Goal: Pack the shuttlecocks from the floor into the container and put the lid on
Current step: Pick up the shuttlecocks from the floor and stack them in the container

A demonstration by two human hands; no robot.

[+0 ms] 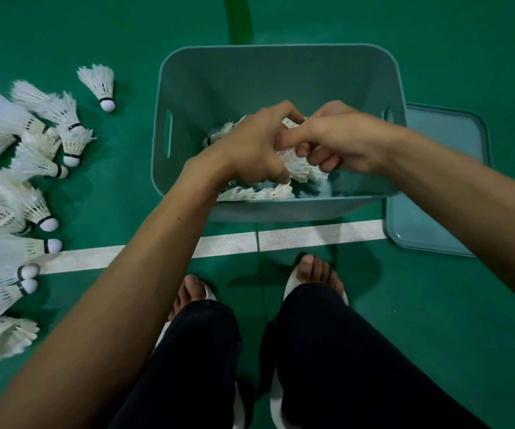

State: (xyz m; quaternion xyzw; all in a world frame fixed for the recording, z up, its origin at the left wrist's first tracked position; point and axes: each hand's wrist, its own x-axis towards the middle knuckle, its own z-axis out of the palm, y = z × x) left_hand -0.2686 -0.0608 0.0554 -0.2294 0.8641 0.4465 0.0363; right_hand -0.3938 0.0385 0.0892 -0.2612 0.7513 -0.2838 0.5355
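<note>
Teal plastic container [276, 75] sits on the green floor [435, 305], its near wall just beyond a white line [312, 235]. Handle slots show in its left and right walls.

Lid [435, 218]: same teal, lying flat on the floor to the right of the container, touching or tucked just behind its right side; I cannot tell which.

Left hand [256, 144]: over the container's open top, fingers curled downward into white feathers.

Right hand [339, 140]: pressed against the left hand, fingers curled round the same feathers. Both hands grip the held bunch [297, 167], which hangs inside the container's mouth. The count in the bunch is not readable; the hands cover most of it.

Loose shuttlecocks in the container [259, 191]: several lie on the bottom along the near wall, and one black-banded cork peeks out to the left of the left hand.

Floor pile [30, 168]: many white shuttlecocks heaped at the left edge of view, corks mostly pointing right, well apart from the container. Lone shuttlecock [100, 83] lies separate above the heap, cork down-right.

My view also takes in dark trousers [327, 351] and white sandals [291, 283].
</note>
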